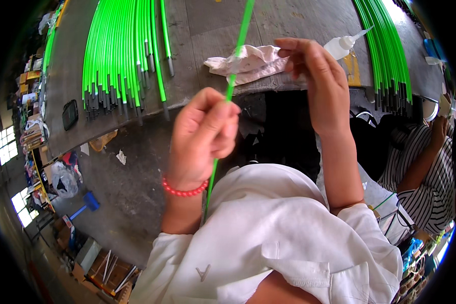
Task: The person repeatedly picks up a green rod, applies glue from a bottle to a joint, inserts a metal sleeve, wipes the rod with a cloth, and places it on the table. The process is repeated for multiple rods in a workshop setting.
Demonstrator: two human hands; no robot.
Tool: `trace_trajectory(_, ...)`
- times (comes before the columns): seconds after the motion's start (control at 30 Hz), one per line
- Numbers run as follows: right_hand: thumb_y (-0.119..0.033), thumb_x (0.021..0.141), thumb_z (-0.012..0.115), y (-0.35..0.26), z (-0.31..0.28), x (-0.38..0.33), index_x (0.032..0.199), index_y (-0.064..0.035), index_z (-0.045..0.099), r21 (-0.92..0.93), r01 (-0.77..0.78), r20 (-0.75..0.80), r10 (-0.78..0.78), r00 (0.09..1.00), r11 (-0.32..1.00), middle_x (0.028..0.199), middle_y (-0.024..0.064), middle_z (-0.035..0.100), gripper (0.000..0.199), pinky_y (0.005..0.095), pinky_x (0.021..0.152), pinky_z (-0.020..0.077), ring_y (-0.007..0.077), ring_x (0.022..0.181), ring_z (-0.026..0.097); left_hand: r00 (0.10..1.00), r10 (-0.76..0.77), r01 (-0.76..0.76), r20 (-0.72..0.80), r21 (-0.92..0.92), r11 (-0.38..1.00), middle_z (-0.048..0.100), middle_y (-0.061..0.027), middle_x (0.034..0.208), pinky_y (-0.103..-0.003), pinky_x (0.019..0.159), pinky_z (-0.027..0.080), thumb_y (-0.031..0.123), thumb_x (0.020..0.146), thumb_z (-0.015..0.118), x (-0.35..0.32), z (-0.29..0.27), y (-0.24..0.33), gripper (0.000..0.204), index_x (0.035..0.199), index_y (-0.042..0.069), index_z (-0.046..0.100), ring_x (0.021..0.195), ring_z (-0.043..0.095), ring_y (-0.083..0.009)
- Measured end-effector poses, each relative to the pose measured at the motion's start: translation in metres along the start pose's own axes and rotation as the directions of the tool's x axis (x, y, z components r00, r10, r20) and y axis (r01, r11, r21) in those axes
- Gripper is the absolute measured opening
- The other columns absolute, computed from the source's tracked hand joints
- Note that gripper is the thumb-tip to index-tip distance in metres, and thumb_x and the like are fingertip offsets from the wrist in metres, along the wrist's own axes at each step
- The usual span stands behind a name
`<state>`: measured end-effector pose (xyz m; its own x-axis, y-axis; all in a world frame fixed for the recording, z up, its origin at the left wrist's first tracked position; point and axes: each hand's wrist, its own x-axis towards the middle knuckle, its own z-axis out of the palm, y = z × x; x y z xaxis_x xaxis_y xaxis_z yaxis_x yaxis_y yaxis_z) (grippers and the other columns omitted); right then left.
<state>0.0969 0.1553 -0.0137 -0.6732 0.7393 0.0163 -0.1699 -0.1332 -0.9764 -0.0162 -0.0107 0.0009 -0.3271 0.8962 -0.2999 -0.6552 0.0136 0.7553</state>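
Note:
A thin bright green rod (242,31) runs upright and slightly tilted past my chest, its top leaving the upper edge of the head view. My left hand (205,129), with a red bead bracelet at the wrist, is closed around it. My right hand (321,76) is raised to the right of the rod, apart from it, its fingers loosely bent with nothing visible in them. Behind the hands, a crumpled white cloth (261,60) lies near the table's edge. Close beyond my right hand is a white squeeze bottle (338,47) with a long thin nozzle.
Many green rods with dark ends lie on the grey table (207,17), in a left bundle (119,45) and a right bundle (387,53). A dark phone-like device (70,114) sits at the left edge. At right is a person in a striped shirt (428,177).

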Motion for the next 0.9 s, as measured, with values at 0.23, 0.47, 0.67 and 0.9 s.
trace_trajectory(0.23, -0.020, 0.063, 0.075, 0.029, 0.014, 0.011, 0.115, -0.0123, 0.053, -0.820, 0.471, 0.292, -0.469, 0.834, 0.325, 0.111, 0.0056, 0.053, 0.056, 0.0387, 0.087, 0.0382, 0.0276, 0.104, 0.048, 0.998, -0.012, 0.023, 0.061, -0.175, 0.984, 0.046, 0.0015, 0.069, -0.016, 0.036, 0.017, 0.018, 0.094, 0.048, 0.000, -0.004, 0.018, 0.013, 0.093, 0.006, 0.052, 0.045, 0.025, -0.0007)
trace_trajectory(0.47, -0.021, 0.064, 0.073, 0.047, 0.011, 0.026, 0.098, -0.0093, 0.060, -0.875, 0.413, 0.355, -0.244, 0.902, 0.253, 0.091, 0.0049, 0.059, 0.038, 0.0340, 0.078, 0.0440, 0.0214, 0.090, 0.055, 0.996, 0.013, -0.003, 0.085, -0.110, 0.994, 0.044, 0.0012, 0.074, -0.014, 0.034, 0.015, 0.020, 0.095, 0.046, -0.001, 0.001, 0.012, 0.014, 0.094, 0.007, 0.049, 0.043, 0.024, 0.0003)
trace_trajectory(0.67, -0.013, 0.081, 0.063, 0.027, 0.011, 0.009, 0.079, -0.0035, 0.053, -0.234, -0.055, -0.007, 0.055, 0.998, 0.971, 0.075, 0.0036, 0.059, 0.014, 0.0223, 0.061, 0.0428, 0.0081, 0.067, 0.053, 0.977, 0.166, -0.146, -0.136, 0.140, 0.979, 0.050, -0.0056, 0.099, -0.014, 0.038, 0.019, 0.016, 0.088, 0.059, 0.004, 0.009, 0.013, 0.029, 0.111, 0.005, 0.045, 0.047, 0.027, -0.0002)
trace_trajectory(0.9, 0.000, 0.076, 0.062, 0.007, 0.028, -0.021, 0.099, -0.0009, 0.051, 0.260, -0.125, -0.017, 0.134, 0.991, 0.957, 0.086, 0.0051, 0.059, 0.025, 0.0238, 0.074, 0.0438, 0.0097, 0.080, 0.056, 0.940, 0.281, -0.223, -0.192, 0.276, 0.935, 0.053, -0.0098, 0.106, -0.013, 0.044, 0.037, -0.003, 0.074, 0.070, 0.017, 0.032, 0.012, 0.049, 0.113, 0.001, 0.041, 0.068, 0.056, -0.0052)
